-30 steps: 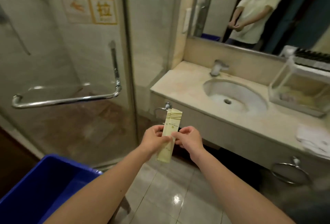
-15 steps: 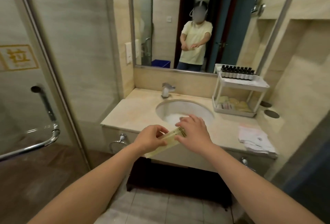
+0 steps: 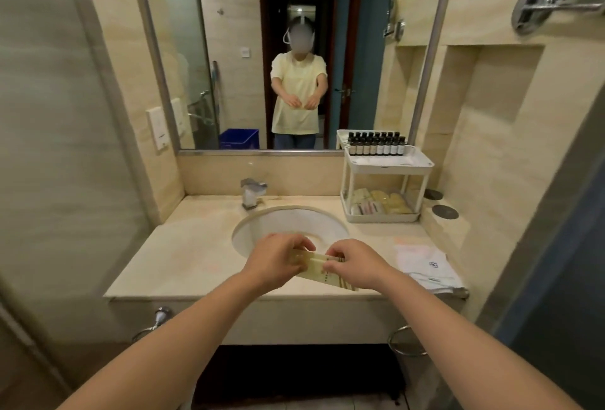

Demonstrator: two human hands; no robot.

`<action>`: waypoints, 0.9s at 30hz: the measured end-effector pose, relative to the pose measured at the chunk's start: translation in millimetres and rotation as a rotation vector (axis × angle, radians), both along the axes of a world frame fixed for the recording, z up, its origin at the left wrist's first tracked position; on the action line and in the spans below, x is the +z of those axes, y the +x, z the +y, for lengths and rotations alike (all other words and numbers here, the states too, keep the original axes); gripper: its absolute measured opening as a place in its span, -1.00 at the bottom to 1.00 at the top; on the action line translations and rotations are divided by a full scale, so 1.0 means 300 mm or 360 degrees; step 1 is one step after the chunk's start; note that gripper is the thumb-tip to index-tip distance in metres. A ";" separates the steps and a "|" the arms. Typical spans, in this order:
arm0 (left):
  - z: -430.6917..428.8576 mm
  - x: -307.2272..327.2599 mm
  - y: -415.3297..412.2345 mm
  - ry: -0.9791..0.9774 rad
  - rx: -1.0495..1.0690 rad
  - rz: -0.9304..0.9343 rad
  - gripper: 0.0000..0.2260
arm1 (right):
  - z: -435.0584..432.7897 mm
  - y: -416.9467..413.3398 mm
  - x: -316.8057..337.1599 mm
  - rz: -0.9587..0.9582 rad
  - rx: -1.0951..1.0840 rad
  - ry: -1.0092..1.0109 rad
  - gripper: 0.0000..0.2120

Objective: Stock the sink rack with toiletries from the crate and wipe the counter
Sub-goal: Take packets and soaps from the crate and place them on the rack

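I see both hands out in front of me over the front edge of the counter (image 3: 183,259), just ahead of the sink (image 3: 294,221). The left hand (image 3: 276,259) pinches one end of a slim stack of cream packets (image 3: 316,266), and the right hand (image 3: 355,264) pinches the other end, fingers curled tight on it. The stack lies roughly level between them, clear of the countertop. The white two-tier rack (image 3: 389,165) stands at the back right of the counter, against the mirror (image 3: 229,49). Its top shelf carries a row of small dark bottles (image 3: 376,145), and its lower shelf holds pale sachets (image 3: 381,202). A folded white cloth (image 3: 425,267) lies on the counter's right side, near my right hand. The blue crate (image 3: 239,138) shows only as a reflection in the mirror.
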State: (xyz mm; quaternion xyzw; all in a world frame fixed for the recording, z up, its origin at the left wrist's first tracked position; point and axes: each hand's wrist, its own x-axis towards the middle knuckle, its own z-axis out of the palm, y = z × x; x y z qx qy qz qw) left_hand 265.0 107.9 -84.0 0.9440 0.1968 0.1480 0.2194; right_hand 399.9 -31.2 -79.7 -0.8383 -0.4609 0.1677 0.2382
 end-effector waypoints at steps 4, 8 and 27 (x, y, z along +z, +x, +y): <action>0.091 0.037 0.185 0.0225 -0.0155 -0.0049 -0.70 | 0.056 0.137 0.021 0.0013 -0.0156 0.0055 -0.86; 0.197 0.080 0.367 0.0183 -0.0235 -0.0107 -0.70 | 0.118 0.296 0.086 -0.0021 -0.0269 0.0086 -0.90; 0.449 0.196 1.079 -0.0063 -0.0455 -0.0217 -0.81 | 0.299 0.943 0.263 -0.0459 -0.0535 0.0107 -0.98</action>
